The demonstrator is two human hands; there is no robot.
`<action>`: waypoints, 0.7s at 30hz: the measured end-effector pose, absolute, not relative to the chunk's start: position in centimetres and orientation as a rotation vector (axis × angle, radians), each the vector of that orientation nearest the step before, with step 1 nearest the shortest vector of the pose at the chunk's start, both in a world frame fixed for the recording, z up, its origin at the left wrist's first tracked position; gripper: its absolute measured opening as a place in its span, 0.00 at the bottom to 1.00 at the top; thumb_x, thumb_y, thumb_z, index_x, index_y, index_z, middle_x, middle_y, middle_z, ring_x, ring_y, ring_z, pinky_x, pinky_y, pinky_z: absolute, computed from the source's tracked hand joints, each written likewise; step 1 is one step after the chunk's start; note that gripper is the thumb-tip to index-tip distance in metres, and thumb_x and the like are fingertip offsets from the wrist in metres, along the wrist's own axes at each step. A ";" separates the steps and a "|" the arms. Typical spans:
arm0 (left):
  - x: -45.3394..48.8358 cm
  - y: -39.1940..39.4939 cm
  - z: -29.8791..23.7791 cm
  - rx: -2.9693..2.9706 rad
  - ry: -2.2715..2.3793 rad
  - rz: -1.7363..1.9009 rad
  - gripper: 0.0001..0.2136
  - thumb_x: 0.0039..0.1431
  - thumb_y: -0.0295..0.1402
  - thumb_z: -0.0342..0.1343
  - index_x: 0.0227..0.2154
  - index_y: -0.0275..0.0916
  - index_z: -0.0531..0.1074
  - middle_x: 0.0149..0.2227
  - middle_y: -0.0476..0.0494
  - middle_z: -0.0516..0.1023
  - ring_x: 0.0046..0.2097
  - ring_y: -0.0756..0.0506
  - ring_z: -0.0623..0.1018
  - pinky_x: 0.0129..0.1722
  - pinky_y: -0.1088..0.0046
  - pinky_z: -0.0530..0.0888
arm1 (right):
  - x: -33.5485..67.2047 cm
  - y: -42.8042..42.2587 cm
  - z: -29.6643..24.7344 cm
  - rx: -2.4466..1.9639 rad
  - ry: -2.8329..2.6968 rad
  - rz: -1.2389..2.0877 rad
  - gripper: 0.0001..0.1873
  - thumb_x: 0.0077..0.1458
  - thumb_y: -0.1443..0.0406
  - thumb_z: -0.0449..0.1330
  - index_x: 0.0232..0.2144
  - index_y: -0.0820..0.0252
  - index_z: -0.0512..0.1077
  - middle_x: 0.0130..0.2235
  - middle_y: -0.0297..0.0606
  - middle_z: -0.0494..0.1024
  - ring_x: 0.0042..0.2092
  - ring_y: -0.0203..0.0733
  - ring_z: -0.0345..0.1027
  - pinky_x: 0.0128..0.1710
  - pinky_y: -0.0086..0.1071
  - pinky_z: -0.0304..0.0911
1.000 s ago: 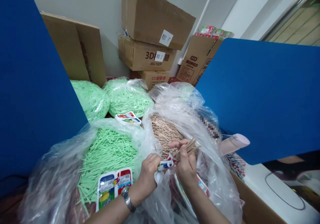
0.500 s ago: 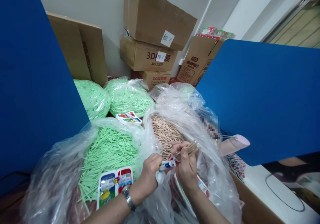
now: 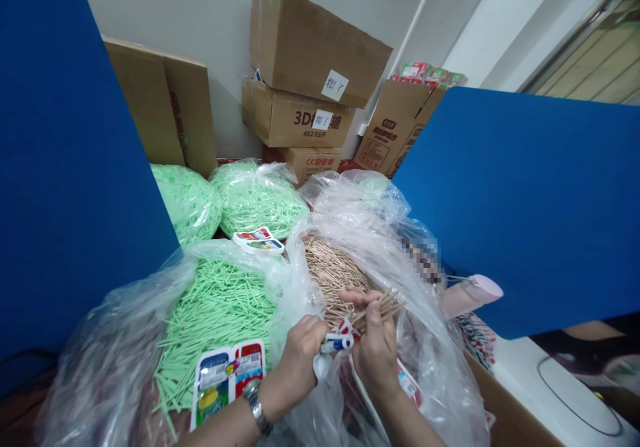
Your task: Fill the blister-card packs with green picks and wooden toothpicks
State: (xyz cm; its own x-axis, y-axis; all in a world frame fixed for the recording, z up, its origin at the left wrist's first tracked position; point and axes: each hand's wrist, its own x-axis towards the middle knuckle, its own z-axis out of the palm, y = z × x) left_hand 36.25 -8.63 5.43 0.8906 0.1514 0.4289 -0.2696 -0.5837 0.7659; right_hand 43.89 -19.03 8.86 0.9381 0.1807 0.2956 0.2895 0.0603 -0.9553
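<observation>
Brown boxes (image 3: 320,54) stand far back. My left fingers (image 3: 314,331) grip a blue-and-white packet (image 3: 337,342); my right fingers (image 3: 374,319) pinch thin sticks (image 3: 389,305) over the near right bag (image 3: 435,367). If these loosen, sticks may spill.

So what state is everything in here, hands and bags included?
Left hand: curled around a printed packet
Right hand: gripping a bunch of tan sticks
Front green-stick bag: open, sticks exposed
Tan-stick bag: open, sticks exposed
Rear green-stick bags: bulging, closure unclear
Top carton: stacked on others
Wristwatch: worn
</observation>
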 end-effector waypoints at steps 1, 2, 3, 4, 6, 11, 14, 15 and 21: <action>36.2 -8.6 5.4 2.138 -0.108 0.573 0.08 0.56 0.21 0.49 0.24 0.39 0.63 0.27 0.46 0.69 0.32 0.45 0.69 0.29 0.71 0.61 | 43.9 -19.0 9.0 -1.551 -0.375 -0.076 0.20 0.61 0.52 0.47 0.32 0.57 0.73 0.38 0.39 0.78 0.48 0.46 0.67 0.51 0.40 0.57; 36.1 -8.5 5.5 2.154 -0.129 0.574 0.08 0.55 0.20 0.48 0.25 0.39 0.63 0.27 0.45 0.68 0.32 0.44 0.68 0.29 0.71 0.61 | 43.9 -19.0 9.0 -1.576 -0.364 -0.072 0.20 0.62 0.53 0.47 0.32 0.57 0.73 0.38 0.38 0.77 0.48 0.45 0.67 0.51 0.39 0.57; 36.1 -8.5 5.5 2.165 -0.144 0.575 0.08 0.55 0.19 0.48 0.25 0.39 0.63 0.27 0.45 0.68 0.32 0.44 0.68 0.29 0.71 0.61 | 43.8 -18.9 9.0 -1.592 -0.354 -0.073 0.20 0.62 0.53 0.47 0.32 0.56 0.73 0.38 0.38 0.77 0.48 0.45 0.67 0.50 0.38 0.57; 36.1 -8.5 5.5 2.168 -0.152 0.575 0.08 0.54 0.19 0.48 0.25 0.39 0.63 0.27 0.45 0.68 0.32 0.44 0.68 0.30 0.71 0.61 | 43.8 -18.8 9.0 -1.595 -0.347 -0.076 0.19 0.62 0.53 0.47 0.32 0.56 0.73 0.38 0.37 0.77 0.47 0.44 0.67 0.50 0.38 0.57; 36.2 -8.5 5.5 2.140 -0.140 0.571 0.08 0.54 0.20 0.49 0.25 0.38 0.63 0.27 0.45 0.68 0.32 0.44 0.69 0.30 0.71 0.62 | 43.7 -18.7 8.7 -1.559 -0.338 -0.074 0.17 0.62 0.54 0.47 0.33 0.55 0.71 0.38 0.36 0.76 0.45 0.43 0.68 0.47 0.37 0.60; 36.8 -8.6 5.4 2.002 0.013 0.567 0.08 0.55 0.24 0.54 0.22 0.38 0.63 0.26 0.48 0.69 0.30 0.47 0.69 0.29 0.73 0.62 | 43.3 -19.2 8.2 -1.529 -0.439 0.028 0.14 0.62 0.54 0.48 0.37 0.55 0.68 0.43 0.38 0.74 0.42 0.42 0.69 0.41 0.37 0.64; 37.1 -8.3 5.8 1.965 0.031 0.570 0.09 0.56 0.28 0.56 0.22 0.38 0.65 0.25 0.49 0.69 0.30 0.47 0.70 0.29 0.74 0.63 | 43.8 -20.2 8.8 -1.607 -0.580 0.077 0.17 0.60 0.54 0.52 0.48 0.55 0.64 0.48 0.42 0.72 0.49 0.46 0.67 0.47 0.40 0.64; 37.2 -8.2 6.0 1.953 0.019 0.567 0.09 0.56 0.29 0.56 0.21 0.38 0.66 0.25 0.49 0.70 0.29 0.47 0.70 0.29 0.74 0.63 | 44.1 -20.5 9.1 -1.598 -0.612 0.064 0.22 0.60 0.54 0.52 0.54 0.54 0.60 0.51 0.43 0.71 0.51 0.47 0.67 0.48 0.42 0.64; 37.7 -7.8 6.8 1.767 0.043 0.439 0.12 0.52 0.31 0.60 0.18 0.36 0.65 0.22 0.51 0.69 0.26 0.50 0.68 0.27 0.75 0.64 | 45.6 -21.6 10.6 -1.818 -1.071 0.034 0.23 0.62 0.58 0.50 0.58 0.51 0.62 0.59 0.41 0.66 0.61 0.49 0.56 0.60 0.50 0.53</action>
State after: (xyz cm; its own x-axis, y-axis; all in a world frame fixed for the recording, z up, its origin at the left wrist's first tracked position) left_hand 37.72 -7.76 6.80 0.9269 0.2619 0.2687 -0.2048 -0.2469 0.9471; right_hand 45.64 -21.58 10.59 0.6097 0.6759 0.4141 0.6481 -0.1242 -0.7514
